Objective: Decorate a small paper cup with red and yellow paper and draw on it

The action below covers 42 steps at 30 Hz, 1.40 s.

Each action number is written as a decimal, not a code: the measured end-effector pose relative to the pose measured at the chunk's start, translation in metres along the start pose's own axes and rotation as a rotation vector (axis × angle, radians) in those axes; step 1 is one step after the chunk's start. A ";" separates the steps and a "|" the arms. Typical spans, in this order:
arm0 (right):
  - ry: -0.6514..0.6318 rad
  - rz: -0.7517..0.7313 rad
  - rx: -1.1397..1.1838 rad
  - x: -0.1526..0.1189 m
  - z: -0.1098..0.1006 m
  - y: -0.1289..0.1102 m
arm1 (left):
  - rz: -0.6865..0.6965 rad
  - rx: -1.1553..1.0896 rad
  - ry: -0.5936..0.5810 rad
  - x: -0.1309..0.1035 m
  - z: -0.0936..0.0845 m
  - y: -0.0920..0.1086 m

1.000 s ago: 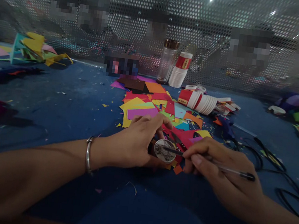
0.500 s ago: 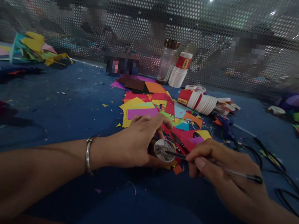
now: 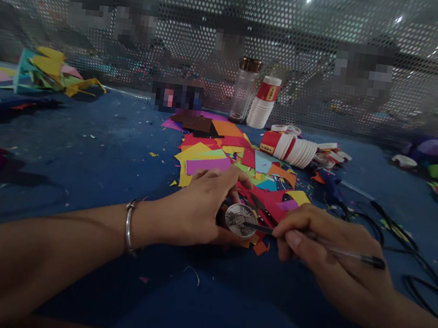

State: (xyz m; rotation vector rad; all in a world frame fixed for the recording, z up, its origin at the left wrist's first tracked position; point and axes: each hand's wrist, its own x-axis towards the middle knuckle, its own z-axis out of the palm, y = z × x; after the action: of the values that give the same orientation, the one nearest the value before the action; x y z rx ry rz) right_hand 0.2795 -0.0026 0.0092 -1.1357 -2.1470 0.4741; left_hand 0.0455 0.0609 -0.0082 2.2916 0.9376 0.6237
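My left hand [image 3: 205, 205], wearing a silver bangle [image 3: 129, 227] at the wrist, curls around what looks like a paper cup [image 3: 238, 215]. Its round white base faces me, covered with dark drawn lines; its sides are mostly hidden by my fingers. In my right hand [image 3: 324, 248] is a pen [image 3: 346, 253] with a clear barrel and a dark end. The pen's tip touches the white base near its middle. Just behind the cup, scissors [image 3: 264, 207] lie on red paper [image 3: 279, 199].
Coloured paper scraps [image 3: 211, 157] spread beyond my hands. A stack of paper cups [image 3: 289, 149] lies sideways; another stack [image 3: 263, 102] stands beside a clear bottle [image 3: 244, 92]. At right are a glue gun [image 3: 329, 186] and black cable [image 3: 395, 235]. A perforated metal panel [image 3: 312, 68] borders the table.
Hardly anything differs. Both hands keep their hold, and the pen tip has shifted very slightly on the white base.
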 end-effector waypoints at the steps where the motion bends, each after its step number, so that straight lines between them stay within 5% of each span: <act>1: 0.009 0.009 -0.005 0.000 0.000 0.000 | 0.005 0.003 0.000 0.000 0.000 0.000; 42: 0.036 -0.102 -0.071 0.002 0.003 0.005 | 0.015 0.005 0.007 0.001 0.002 -0.003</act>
State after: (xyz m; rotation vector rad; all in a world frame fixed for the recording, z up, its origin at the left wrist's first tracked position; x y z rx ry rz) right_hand 0.2799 0.0015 0.0047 -1.0593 -2.1938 0.3315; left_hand 0.0458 0.0625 -0.0119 2.3039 0.9273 0.6372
